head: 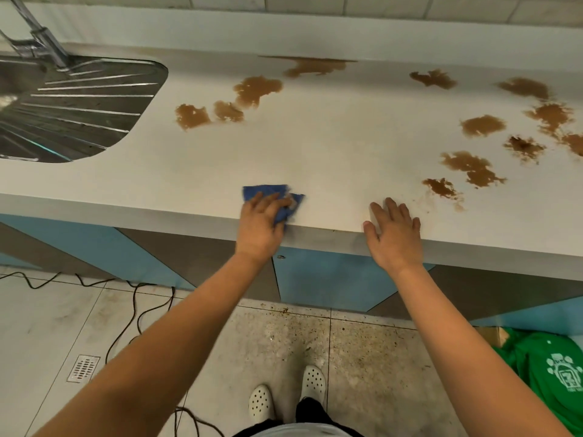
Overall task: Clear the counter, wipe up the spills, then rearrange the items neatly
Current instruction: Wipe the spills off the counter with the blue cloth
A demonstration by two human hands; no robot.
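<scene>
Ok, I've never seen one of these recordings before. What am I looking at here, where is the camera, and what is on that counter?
There is no machine here: a person wears a wide-angle camera on the head, looking forward and down, so you see their own arms and white shoes. The left hand presses a blue cloth onto the white counter near its front edge; whether the fingers grip it is hard to tell. The right hand lies flat and open on the counter edge, holding nothing. Brown spills are scattered over the counter, one cluster toward the middle back, more at the right. A steel sink with a tap sits at the left. Something green lies on the floor at the lower right.
</scene>
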